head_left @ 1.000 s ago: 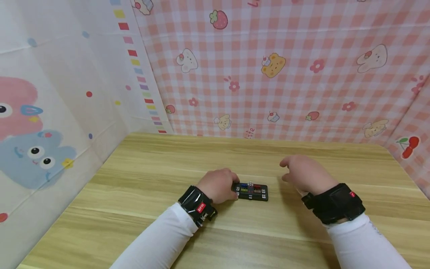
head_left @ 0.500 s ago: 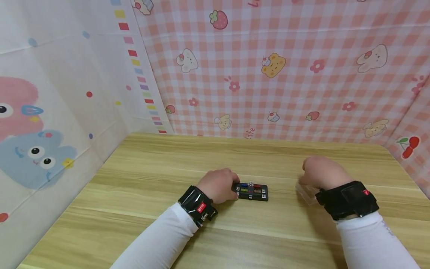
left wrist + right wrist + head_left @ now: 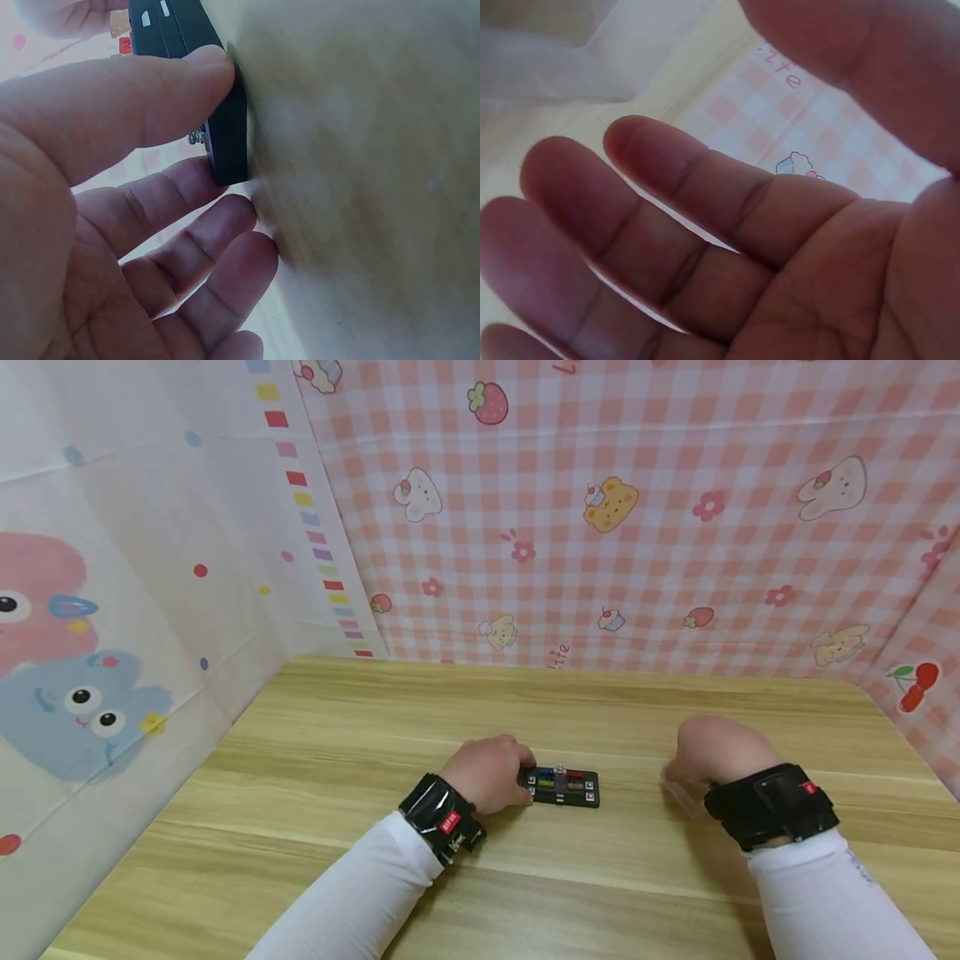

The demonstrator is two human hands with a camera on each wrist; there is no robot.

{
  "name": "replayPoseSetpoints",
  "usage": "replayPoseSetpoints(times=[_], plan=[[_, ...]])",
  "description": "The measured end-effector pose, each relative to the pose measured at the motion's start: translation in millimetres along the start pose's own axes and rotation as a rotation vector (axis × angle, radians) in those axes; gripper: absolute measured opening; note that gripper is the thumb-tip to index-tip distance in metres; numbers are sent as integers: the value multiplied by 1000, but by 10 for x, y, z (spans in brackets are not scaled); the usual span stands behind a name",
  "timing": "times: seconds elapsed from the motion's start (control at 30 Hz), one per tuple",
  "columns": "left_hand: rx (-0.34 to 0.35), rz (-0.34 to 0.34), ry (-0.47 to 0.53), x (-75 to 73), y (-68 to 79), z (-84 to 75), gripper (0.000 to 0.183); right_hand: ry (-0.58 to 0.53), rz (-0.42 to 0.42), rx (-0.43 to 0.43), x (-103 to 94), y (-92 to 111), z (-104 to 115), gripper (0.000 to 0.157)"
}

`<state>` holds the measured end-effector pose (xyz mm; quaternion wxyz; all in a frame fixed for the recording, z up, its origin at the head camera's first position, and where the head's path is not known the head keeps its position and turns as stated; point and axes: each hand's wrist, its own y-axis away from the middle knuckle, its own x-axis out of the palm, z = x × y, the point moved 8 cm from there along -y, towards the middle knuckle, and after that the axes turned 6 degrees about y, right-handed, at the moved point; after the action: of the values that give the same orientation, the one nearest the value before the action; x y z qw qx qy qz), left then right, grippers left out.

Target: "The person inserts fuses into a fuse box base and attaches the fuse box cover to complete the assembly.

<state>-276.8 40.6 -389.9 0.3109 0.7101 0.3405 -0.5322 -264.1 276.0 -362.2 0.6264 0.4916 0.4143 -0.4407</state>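
Observation:
A small black fuse block (image 3: 573,797) with coloured blade fuses and metal terminals lies on the wooden table. My left hand (image 3: 486,774) pinches its left end; in the left wrist view the thumb (image 3: 187,82) presses one side of the black base, with the index finger at its end. To the right, my right hand (image 3: 720,750) is lowered close over a clear plastic cover (image 3: 682,797), partly hidden by the hand. In the right wrist view the cover shows just past the fingertips (image 3: 649,146), which are loosely straight with the thumb well apart.
The wood-grain table (image 3: 360,735) runs back to a pink checked cloth (image 3: 555,468) with cartoon prints. A white printed cloth (image 3: 150,568) hangs along the left side. Black straps (image 3: 772,806) are around both wrists.
My right hand has moved right, away from the fuse block, and down to the clear cover, which came into sight beside it. The left hand and fuse block have stayed in place.

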Motion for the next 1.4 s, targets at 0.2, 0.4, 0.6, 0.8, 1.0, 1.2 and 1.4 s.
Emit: replayPoseSetpoints(times=[0.2, 0.4, 0.6, 0.8, 1.0, 1.2, 1.4], plan=[[-3, -2, 3, 8, -3, 6, 50, -2, 19, 7, 33, 11, 17, 35], [-6, 0, 4, -2, -2, 7, 50, 21, 30, 12, 49, 18, 38, 33], [-5, 3, 3, -1, -1, 7, 50, 40, 33, 16, 55, 4, 40, 32], [4, -4, -4, -7, 2, 0, 49, 54, 23, -7, 61, -5, 58, 30], [10, -8, -14, -15, 10, -8, 49, 52, 4, -7, 48, -8, 77, 32], [8, -12, -10, -12, 11, -5, 49, 57, -45, -9, -14, -26, 104, 23], [-6, -7, -2, -6, 6, 4, 49, 90, -162, -60, -118, -50, 191, 24]])
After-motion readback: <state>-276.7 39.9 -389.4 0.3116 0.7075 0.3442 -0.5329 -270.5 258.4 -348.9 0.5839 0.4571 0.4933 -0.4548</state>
